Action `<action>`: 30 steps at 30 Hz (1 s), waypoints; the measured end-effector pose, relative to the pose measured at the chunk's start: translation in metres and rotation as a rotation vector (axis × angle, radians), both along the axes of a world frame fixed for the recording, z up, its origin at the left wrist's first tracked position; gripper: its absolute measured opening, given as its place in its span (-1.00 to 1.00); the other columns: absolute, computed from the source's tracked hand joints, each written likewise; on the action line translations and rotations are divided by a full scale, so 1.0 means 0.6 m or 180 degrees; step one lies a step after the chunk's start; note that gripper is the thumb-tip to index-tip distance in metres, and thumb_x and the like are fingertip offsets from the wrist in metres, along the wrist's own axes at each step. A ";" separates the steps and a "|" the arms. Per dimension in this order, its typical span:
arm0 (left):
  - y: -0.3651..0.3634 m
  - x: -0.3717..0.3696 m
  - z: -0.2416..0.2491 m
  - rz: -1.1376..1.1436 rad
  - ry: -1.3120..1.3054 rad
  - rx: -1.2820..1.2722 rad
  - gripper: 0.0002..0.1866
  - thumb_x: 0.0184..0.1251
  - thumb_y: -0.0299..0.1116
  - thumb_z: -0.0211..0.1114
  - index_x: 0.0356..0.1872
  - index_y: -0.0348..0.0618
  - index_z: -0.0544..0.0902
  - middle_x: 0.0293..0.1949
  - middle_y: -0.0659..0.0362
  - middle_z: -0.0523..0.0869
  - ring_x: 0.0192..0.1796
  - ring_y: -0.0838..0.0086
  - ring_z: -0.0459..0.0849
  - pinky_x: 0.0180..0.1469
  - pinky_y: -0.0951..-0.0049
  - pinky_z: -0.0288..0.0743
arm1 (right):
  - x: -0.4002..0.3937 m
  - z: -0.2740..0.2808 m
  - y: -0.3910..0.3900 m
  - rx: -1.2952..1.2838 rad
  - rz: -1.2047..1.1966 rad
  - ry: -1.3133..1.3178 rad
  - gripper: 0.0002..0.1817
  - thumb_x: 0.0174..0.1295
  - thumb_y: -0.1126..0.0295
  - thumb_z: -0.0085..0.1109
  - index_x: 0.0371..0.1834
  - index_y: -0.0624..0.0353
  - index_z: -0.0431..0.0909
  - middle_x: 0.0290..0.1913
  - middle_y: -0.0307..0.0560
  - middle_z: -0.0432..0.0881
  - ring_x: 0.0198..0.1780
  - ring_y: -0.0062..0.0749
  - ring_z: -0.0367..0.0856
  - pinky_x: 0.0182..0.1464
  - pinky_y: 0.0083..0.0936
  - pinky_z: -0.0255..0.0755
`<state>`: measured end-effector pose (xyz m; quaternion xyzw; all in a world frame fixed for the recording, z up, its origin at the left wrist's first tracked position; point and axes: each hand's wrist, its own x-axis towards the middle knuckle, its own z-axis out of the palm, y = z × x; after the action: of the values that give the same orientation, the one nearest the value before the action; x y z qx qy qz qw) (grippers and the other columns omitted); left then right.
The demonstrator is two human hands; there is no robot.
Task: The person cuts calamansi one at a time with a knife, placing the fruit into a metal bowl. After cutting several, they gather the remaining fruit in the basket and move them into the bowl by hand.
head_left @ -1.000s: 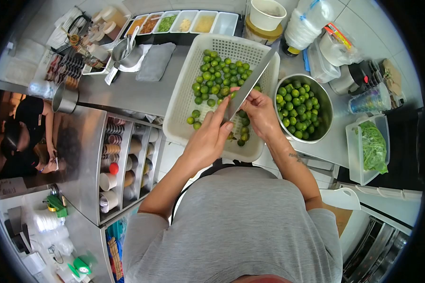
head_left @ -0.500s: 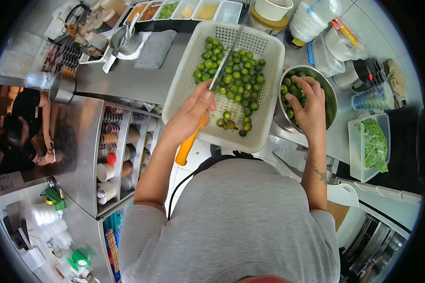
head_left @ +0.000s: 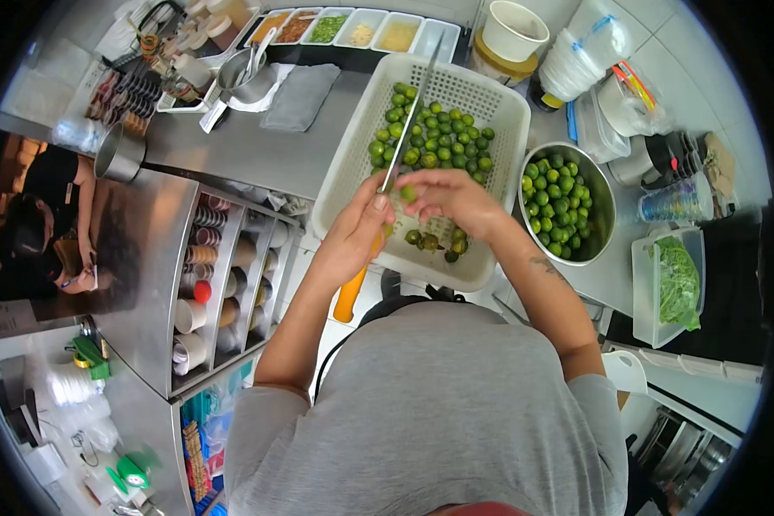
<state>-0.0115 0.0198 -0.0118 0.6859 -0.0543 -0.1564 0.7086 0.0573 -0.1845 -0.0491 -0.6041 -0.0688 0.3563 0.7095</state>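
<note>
My left hand (head_left: pixel 357 228) grips a long knife (head_left: pixel 410 116) by its orange handle, the blade pointing up and away over a white perforated basket (head_left: pixel 340 185). My right hand (head_left: pixel 460 205) pinches a small green lime (head_left: pixel 408 193) close to the blade, near my left fingers. Many small green limes (head_left: pixel 439 138) lie in the basket. A few others, some brownish, sit at its near end below my right hand. To the right stands a round metal pot (head_left: pixel 611 215) heaped with more limes (head_left: pixel 561 198).
White trays of chopped ingredients (head_left: pixel 327 28) line the back. A grey cloth (head_left: pixel 301 97) and a small saucepan (head_left: pixel 242 82) lie at left. A tub of leafy greens (head_left: pixel 678 279) stands at right. Another person (head_left: pixel 52 224) is at far left.
My right hand has left the metal pot and moved left over the basket, now holding a lime by the knife. My left hand still holds the knife.
</note>
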 end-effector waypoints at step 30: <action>-0.062 0.000 0.013 -0.0147 -0.1225 0.1758 -0.46 0.53 -0.15 -0.06 0.41 -0.17 0.16 0.08 -0.21 0.49 0.03 -0.04 0.59 0.05 0.12 0.45 | -0.045 0.002 -0.008 0.0404 -0.1027 -0.0642 -0.73 0.29 0.45 0.19 0.02 0.30 0.59 -0.19 -0.23 0.65 -0.16 -0.62 0.53 -0.04 -0.59 0.41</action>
<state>-0.0116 -0.0171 -0.0040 0.8676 -0.1581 -0.0488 0.4690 0.0305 -0.1893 -0.0480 -0.5939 -0.0642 0.1707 0.7836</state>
